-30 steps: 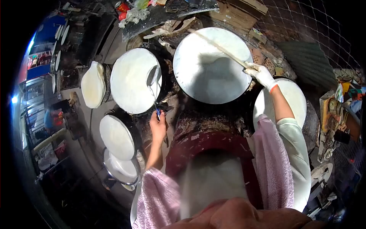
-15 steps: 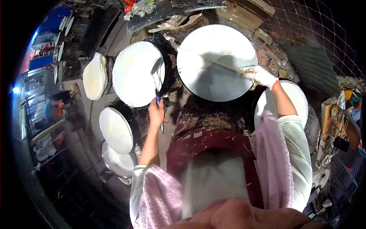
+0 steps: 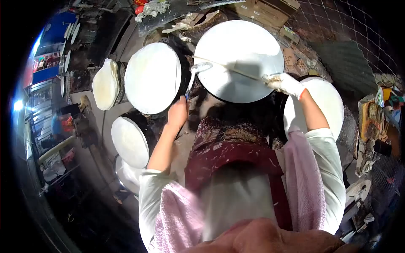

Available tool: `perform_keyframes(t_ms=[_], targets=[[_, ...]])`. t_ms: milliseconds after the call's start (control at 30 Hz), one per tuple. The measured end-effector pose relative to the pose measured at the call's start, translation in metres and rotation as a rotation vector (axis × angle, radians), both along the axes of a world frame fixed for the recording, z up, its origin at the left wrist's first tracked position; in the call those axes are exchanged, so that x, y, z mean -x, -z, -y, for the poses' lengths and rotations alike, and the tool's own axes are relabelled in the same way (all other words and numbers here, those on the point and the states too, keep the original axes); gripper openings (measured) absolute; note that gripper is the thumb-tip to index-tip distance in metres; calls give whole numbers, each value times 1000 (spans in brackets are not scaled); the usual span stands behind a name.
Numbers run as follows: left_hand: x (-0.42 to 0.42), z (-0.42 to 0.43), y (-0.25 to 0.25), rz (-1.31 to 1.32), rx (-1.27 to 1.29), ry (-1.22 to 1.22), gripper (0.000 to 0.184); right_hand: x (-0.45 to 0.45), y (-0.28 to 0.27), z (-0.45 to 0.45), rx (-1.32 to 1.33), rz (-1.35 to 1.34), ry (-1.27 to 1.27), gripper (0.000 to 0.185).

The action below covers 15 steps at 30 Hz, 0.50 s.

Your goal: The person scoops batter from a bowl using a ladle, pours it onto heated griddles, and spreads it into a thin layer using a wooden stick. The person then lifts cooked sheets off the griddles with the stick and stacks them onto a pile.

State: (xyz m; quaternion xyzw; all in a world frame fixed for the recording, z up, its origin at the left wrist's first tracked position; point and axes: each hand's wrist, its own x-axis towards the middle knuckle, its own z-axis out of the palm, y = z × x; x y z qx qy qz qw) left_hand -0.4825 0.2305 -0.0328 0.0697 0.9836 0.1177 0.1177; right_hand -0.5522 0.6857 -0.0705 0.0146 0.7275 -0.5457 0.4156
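My bare left hand (image 3: 178, 113) is closed around the handle of a ladle (image 3: 201, 67). The ladle's pale bowl hangs over the left edge of the large round griddle (image 3: 238, 42), whose top is white. A white glove covers my right hand (image 3: 287, 85), which grips one end of a long thin stick (image 3: 234, 69). This stick reaches across the griddle toward its left rim; whether it touches the surface I cannot tell. Left of the ladle stands a second round griddle (image 3: 152, 78), also white on top.
Another round griddle (image 3: 320, 101) sits beneath my right forearm. A white disc (image 3: 130, 142) lies tilted at the left, below a stack of pale flat sheets (image 3: 105, 84). Wire mesh (image 3: 350, 21) and a cardboard box (image 3: 263, 12) are at the back.
My left hand has carried the ladle from above the second griddle to the right, over the large griddle's left edge. My right hand and the stick have barely moved.
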Motion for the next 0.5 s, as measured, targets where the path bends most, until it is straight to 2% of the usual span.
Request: perform_keyframes(t_ms=[67, 100, 167, 200, 233, 267, 300, 367, 400, 433, 500], targets=[[-29, 8, -3, 126, 55, 44, 16, -29, 15, -14, 59, 35, 25, 41], [-45, 7, -3, 102, 36, 61, 17, -49, 24, -19, 125, 9, 82, 45], [-71, 14, 24, 228, 38, 82, 23, -89, 8, -12, 212, 48, 329, 44], [-83, 20, 41, 213, -30, 105, 28, -109, 3, -7, 270, 58, 432, 43], [-83, 15, 37, 201, -98, 129, 34, -126, 5, 4, 351, 58, 496, 42], [-79, 9, 36, 349, -52, 134, 23, -144, 8, 20, 485, 159, 643, 34], [-67, 9, 26, 307, -168, 156, 24, -153, -6, 41, 636, 436, 692, 28], [-44, 15, 15, 222, -407, 200, 24, -162, 1, 102, 597, 419, 739, 24], [-36, 25, 13, 110, -539, 203, 28, -156, 4, 135, 698, 387, 763, 24], [-29, 26, -15, 48, -492, 139, 27, -146, 8, 171, 800, 355, 785, 24], [-21, 50, -31, -44, -646, 9, 24, -121, 21, 237, 874, 384, 798, 27]])
